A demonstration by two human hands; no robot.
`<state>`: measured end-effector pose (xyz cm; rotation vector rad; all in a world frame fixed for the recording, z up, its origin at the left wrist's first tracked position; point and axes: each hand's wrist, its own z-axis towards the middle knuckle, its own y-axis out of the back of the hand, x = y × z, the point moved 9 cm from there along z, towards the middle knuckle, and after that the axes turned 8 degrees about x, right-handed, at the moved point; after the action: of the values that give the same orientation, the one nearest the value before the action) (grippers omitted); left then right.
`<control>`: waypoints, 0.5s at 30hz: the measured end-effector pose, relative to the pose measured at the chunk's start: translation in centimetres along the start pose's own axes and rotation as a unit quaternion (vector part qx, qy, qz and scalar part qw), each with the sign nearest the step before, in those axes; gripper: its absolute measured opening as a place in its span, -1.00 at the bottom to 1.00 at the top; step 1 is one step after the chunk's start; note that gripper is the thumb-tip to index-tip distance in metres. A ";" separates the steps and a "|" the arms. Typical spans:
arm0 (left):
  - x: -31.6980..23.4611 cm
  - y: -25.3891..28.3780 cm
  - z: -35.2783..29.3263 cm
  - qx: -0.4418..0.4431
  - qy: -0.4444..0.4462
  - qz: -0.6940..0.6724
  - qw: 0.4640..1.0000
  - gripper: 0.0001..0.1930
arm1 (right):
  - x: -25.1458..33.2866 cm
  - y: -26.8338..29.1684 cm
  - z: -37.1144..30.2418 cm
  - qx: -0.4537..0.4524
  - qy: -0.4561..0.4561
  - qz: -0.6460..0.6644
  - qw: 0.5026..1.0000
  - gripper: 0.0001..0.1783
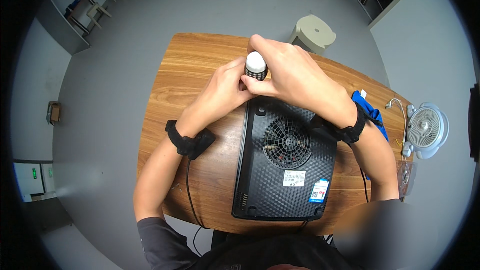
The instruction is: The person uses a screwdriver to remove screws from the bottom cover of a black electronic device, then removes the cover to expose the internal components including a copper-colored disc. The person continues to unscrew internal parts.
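Note:
A black appliance, bottom up, looks like an induction cooker (275, 195); it lies on the wooden table before me. Its underside shows a round fan grille (287, 142), small feet and stickers. Over its far left corner, my right hand (295, 72) is closed round a screwdriver-like handle (256, 65) with a white domed end and black-and-white patterned grip. The shaft and tip, if any, are hidden under the hands. My left hand (226, 86) is curled against the handle's left side, its fingertips mostly hidden. Both wrists carry black straps.
A blue cloth (369, 105) lies by my right forearm. At the table's right edge are a pale blue fan (426, 126) and a white cable (398, 104). A beige stool (315, 32) stands beyond the table. A black cable (188, 190) hangs from the left wrist strap.

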<state>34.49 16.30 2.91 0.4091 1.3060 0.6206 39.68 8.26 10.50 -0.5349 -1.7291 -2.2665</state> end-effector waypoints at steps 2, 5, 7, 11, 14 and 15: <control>0.2 -0.2 0.0 0.004 0.000 0.006 1.000 -0.65 | -0.1 -0.2 -0.1 0.001 0.000 0.004 1.000 -0.53; 0.2 -0.4 0.0 0.005 0.003 -0.007 1.000 -0.66 | -0.2 -0.3 -0.1 0.005 -0.003 0.009 1.000 -0.55; 0.3 -0.4 0.1 0.007 0.001 -0.007 1.000 -0.66 | -0.2 -0.2 -0.1 0.006 -0.001 0.007 1.000 -0.55; 0.0 -0.4 0.1 0.006 0.001 -0.007 1.000 -0.67 | -0.3 -0.3 -0.1 0.006 0.005 0.011 1.000 -0.55; 0.1 -0.3 0.2 0.007 0.008 -0.001 1.000 -0.68 | -0.5 -0.4 -0.1 0.010 0.001 0.021 1.000 -0.56; 0.2 -0.3 0.2 0.002 0.008 -0.003 1.000 -0.68 | -0.3 -0.3 -0.1 0.012 -0.001 0.022 1.000 -0.57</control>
<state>34.71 16.19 2.65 0.4051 1.3237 0.6171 39.84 8.22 10.04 -0.5647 -1.7268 -2.2136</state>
